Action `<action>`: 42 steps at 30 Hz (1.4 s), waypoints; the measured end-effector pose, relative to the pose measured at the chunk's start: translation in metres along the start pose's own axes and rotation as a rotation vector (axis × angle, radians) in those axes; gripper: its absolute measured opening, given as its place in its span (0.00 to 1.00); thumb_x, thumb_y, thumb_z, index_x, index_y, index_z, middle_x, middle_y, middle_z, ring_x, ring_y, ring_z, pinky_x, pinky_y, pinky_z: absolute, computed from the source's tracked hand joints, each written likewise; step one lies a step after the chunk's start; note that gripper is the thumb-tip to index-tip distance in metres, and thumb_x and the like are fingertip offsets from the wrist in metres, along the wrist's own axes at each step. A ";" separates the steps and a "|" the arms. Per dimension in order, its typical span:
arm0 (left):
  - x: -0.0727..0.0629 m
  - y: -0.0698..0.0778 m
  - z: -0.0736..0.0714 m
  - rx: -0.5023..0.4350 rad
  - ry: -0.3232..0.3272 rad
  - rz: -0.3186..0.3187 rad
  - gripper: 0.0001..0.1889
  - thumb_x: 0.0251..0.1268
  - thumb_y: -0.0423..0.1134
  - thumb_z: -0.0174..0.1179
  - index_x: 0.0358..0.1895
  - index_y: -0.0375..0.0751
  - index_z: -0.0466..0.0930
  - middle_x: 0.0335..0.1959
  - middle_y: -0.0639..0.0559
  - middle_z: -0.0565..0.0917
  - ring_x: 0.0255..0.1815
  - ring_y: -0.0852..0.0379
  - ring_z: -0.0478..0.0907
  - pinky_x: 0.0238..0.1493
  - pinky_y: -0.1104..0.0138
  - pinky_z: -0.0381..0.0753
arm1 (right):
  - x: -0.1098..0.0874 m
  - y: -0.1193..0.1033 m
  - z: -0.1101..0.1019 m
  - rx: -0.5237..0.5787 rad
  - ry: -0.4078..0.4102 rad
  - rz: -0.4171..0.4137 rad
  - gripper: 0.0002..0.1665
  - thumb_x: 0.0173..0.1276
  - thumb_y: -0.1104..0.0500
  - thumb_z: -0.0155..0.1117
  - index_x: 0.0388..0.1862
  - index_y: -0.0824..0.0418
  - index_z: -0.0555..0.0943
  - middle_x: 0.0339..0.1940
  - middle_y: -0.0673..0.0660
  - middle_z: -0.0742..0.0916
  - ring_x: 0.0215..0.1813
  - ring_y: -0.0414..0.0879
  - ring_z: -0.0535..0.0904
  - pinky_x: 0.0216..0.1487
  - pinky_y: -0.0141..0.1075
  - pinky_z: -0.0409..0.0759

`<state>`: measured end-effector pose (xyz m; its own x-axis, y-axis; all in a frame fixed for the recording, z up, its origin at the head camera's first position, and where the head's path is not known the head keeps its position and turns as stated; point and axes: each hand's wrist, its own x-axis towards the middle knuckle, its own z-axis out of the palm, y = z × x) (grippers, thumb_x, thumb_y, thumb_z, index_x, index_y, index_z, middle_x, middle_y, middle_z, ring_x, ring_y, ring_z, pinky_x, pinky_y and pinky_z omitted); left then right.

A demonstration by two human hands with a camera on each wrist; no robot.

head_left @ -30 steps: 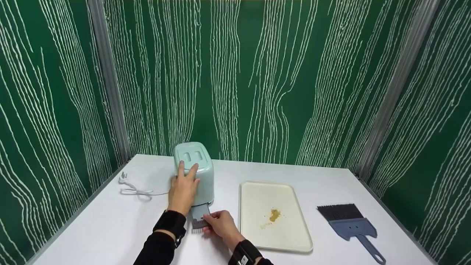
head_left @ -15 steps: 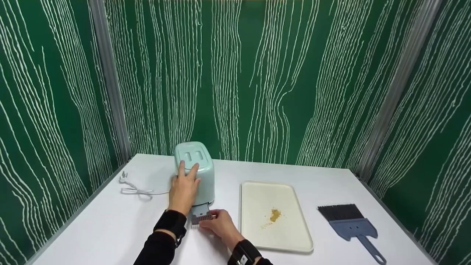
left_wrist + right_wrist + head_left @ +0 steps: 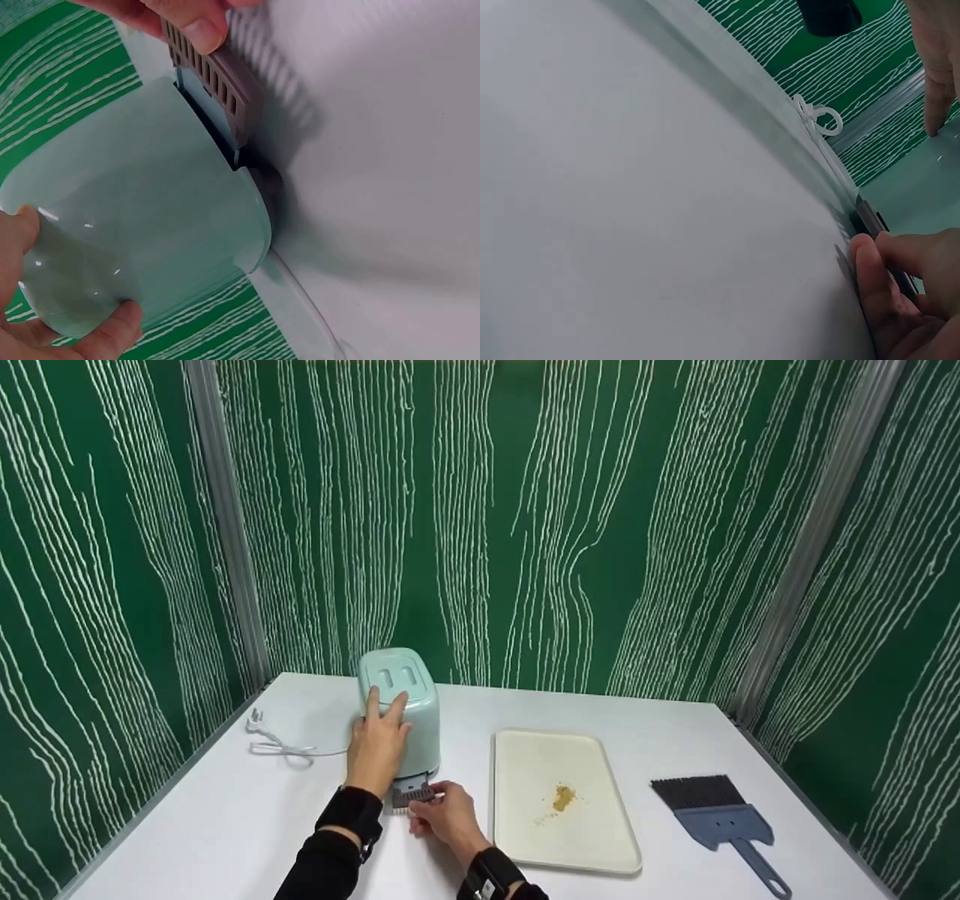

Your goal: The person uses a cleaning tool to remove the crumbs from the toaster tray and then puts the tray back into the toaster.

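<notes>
A mint-green toaster [image 3: 420, 735] stands at the left of the table with its lid on. My left hand [image 3: 377, 754] rests on it, two spread fingers on the lid; in the left wrist view its fingertips [image 3: 112, 330] touch the toaster's top end. Low on the near side, a crumb tray [image 3: 412, 793] sticks out slightly, its dark slotted front [image 3: 217, 79] facing me. My right hand [image 3: 446, 814] pinches that front between thumb and fingers. The right wrist view shows the same pinch by the right hand [image 3: 907, 289] from close up.
Right of the toaster lies a cream tray [image 3: 517, 840] with a small heap of yellowish crumbs [image 3: 563, 797]. A blue-grey brush [image 3: 721, 823] with black bristles lies farther right. A white cord [image 3: 292, 750] with a plug lies left of the toaster. Green patterned walls surround the table.
The crumb tray has slid farther into the toaster, pushed away from me by my right hand. My left hand has stayed on the toaster.
</notes>
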<state>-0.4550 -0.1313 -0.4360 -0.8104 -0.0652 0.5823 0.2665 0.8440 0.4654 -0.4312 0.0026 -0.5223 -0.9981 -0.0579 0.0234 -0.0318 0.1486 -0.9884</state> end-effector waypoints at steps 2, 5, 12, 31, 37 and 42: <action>0.000 0.000 0.000 0.001 -0.005 -0.006 0.26 0.77 0.40 0.65 0.75 0.50 0.76 0.82 0.27 0.63 0.59 0.17 0.78 0.54 0.34 0.85 | 0.001 0.000 0.000 -0.028 0.004 -0.003 0.20 0.67 0.69 0.74 0.55 0.72 0.77 0.19 0.55 0.88 0.15 0.36 0.80 0.19 0.28 0.80; 0.001 0.000 0.000 -0.001 -0.006 -0.014 0.26 0.77 0.40 0.65 0.75 0.51 0.76 0.83 0.28 0.62 0.60 0.17 0.78 0.55 0.34 0.85 | 0.003 0.000 0.000 -0.073 0.013 0.004 0.18 0.69 0.67 0.73 0.52 0.69 0.76 0.16 0.53 0.86 0.13 0.36 0.79 0.18 0.29 0.80; 0.000 -0.003 0.001 -0.003 0.004 -0.006 0.26 0.77 0.41 0.65 0.75 0.51 0.76 0.83 0.28 0.62 0.61 0.17 0.77 0.54 0.34 0.85 | 0.005 0.003 0.001 -0.151 0.045 -0.028 0.14 0.73 0.62 0.72 0.35 0.61 0.73 0.14 0.51 0.83 0.11 0.35 0.77 0.16 0.28 0.77; 0.000 -0.005 0.002 -0.002 0.052 0.017 0.25 0.76 0.40 0.67 0.74 0.49 0.78 0.81 0.26 0.65 0.57 0.19 0.79 0.50 0.35 0.86 | 0.009 0.007 0.007 -0.215 0.087 -0.094 0.11 0.72 0.65 0.68 0.28 0.61 0.79 0.16 0.50 0.81 0.11 0.35 0.76 0.14 0.28 0.76; 0.000 -0.002 0.001 -0.002 0.036 0.007 0.26 0.75 0.40 0.67 0.74 0.50 0.78 0.81 0.27 0.64 0.59 0.18 0.78 0.51 0.35 0.86 | 0.012 0.009 0.012 -0.286 0.139 -0.116 0.15 0.73 0.63 0.69 0.25 0.58 0.78 0.12 0.48 0.81 0.09 0.35 0.74 0.12 0.28 0.73; 0.001 -0.001 0.002 0.010 0.035 0.026 0.26 0.75 0.40 0.68 0.73 0.50 0.78 0.81 0.26 0.65 0.57 0.20 0.80 0.49 0.37 0.87 | 0.016 0.010 0.013 -0.352 0.160 -0.149 0.18 0.73 0.60 0.69 0.20 0.55 0.78 0.07 0.46 0.80 0.07 0.34 0.73 0.11 0.28 0.71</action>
<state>-0.4570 -0.1307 -0.4374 -0.7844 -0.0619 0.6171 0.2818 0.8508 0.4436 -0.4465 -0.0092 -0.5337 -0.9761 0.0457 0.2127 -0.1652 0.4804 -0.8613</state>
